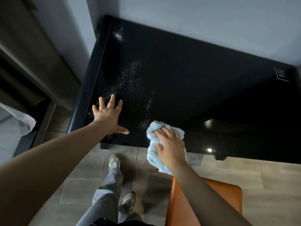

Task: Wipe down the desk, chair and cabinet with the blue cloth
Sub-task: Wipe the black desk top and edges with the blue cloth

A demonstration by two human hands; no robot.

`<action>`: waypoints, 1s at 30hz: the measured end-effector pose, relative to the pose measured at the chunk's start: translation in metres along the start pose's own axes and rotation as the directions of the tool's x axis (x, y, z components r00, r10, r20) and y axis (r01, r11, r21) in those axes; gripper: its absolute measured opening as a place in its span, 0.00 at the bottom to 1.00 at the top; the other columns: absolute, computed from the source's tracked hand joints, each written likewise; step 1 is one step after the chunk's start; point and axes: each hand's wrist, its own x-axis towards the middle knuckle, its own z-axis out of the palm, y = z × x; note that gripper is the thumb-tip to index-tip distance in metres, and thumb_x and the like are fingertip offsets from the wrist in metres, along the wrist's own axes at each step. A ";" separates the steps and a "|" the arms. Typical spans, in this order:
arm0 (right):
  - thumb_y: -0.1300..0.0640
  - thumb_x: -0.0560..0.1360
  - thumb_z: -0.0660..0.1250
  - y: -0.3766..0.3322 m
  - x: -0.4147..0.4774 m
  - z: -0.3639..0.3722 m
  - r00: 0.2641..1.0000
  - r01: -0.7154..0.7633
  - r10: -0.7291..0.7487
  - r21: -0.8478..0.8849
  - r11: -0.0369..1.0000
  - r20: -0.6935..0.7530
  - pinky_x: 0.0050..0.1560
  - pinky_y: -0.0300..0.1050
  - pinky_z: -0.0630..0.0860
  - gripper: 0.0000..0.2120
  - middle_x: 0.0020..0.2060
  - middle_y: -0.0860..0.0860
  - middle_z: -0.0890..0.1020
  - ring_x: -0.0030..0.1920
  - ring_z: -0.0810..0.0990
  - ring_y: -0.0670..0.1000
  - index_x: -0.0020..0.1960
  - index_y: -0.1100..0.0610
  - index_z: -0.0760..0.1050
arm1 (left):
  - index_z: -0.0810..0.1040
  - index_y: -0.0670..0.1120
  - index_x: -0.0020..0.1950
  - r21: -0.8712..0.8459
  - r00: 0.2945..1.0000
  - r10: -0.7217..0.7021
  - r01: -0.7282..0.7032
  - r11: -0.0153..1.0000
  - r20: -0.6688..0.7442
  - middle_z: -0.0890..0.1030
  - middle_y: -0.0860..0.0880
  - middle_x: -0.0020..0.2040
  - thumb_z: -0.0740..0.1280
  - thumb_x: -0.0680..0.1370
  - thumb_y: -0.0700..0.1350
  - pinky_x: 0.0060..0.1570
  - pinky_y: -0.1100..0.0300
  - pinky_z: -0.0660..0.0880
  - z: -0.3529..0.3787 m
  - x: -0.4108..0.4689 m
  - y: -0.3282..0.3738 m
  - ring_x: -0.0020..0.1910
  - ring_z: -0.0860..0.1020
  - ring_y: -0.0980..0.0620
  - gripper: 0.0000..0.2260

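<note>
One blue cloth (153,156), bunched, sits at the near edge of the black tabletop (203,82). Its upper part lies on the surface and its lower part hangs over the edge toward the floor (260,176). Right hand (171,144) is on top of the cloth and grips it, fingers curled over the folds, thumb tucked into the fabric. Left hand (106,116) is spread wide, palm down, holding nothing, at the tabletop's near-left corner; cannot tell if it presses the surface. The hands are apart, with the left thumb pointing toward the cloth.

White specks (128,79) are scattered over the left half of the tabletop: a patch far back by the left rim, a long band mid-left reaching the left fingertips, and a small cluster just beside the cloth's top. The right half is dark and glossy, with two light reflections. A small card (281,74) sits at the far-right corner. The tabletop's back edge meets a grey wall (195,22).

Orange chair (219,201) is at lower right, under the right forearm. Grey trousers and two shoes (114,162) are on the floor below the tabletop edge.
</note>
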 end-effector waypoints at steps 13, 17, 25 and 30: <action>0.58 0.75 0.65 0.012 -0.057 0.023 0.994 0.094 -0.087 0.120 0.988 -0.063 0.59 0.56 0.74 0.21 0.66 0.42 0.74 0.67 0.68 0.53 0.67 0.47 0.74 | 0.40 0.52 0.78 -0.011 1.000 0.002 -0.002 1.000 -0.005 0.36 0.47 0.78 0.71 0.60 0.71 0.71 0.34 0.49 -0.001 -0.004 0.000 0.75 0.39 0.33 0.59; 0.54 0.75 0.61 0.020 -0.063 0.014 0.981 0.131 -0.109 0.134 0.982 -0.160 0.61 0.54 0.73 0.20 0.64 0.43 0.76 0.66 0.71 0.52 0.67 0.48 0.75 | 0.40 0.52 0.78 -0.012 1.000 0.008 -0.008 1.000 -0.011 0.36 0.47 0.78 0.70 0.60 0.72 0.71 0.34 0.49 0.001 -0.006 0.000 0.75 0.39 0.33 0.59; 0.57 0.75 0.63 0.019 0.005 -0.045 0.955 0.087 -0.041 0.143 0.986 -0.294 0.62 0.53 0.72 0.19 0.66 0.45 0.76 0.66 0.71 0.54 0.66 0.50 0.75 | 0.43 0.52 0.78 0.045 1.000 0.022 -0.022 0.999 -0.008 0.40 0.46 0.78 0.68 0.63 0.72 0.71 0.37 0.56 -0.006 -0.008 -0.003 0.76 0.44 0.34 0.55; 0.57 0.74 0.63 0.012 0.065 -0.077 0.948 0.100 -0.040 0.177 0.979 -0.316 0.57 0.53 0.76 0.18 0.61 0.44 0.79 0.61 0.76 0.52 0.64 0.51 0.77 | 0.57 0.50 0.76 -0.074 0.998 0.020 -0.025 0.997 -0.066 0.59 0.45 0.74 0.67 0.68 0.69 0.68 0.44 0.65 -0.031 0.000 -0.012 0.71 0.61 0.40 0.44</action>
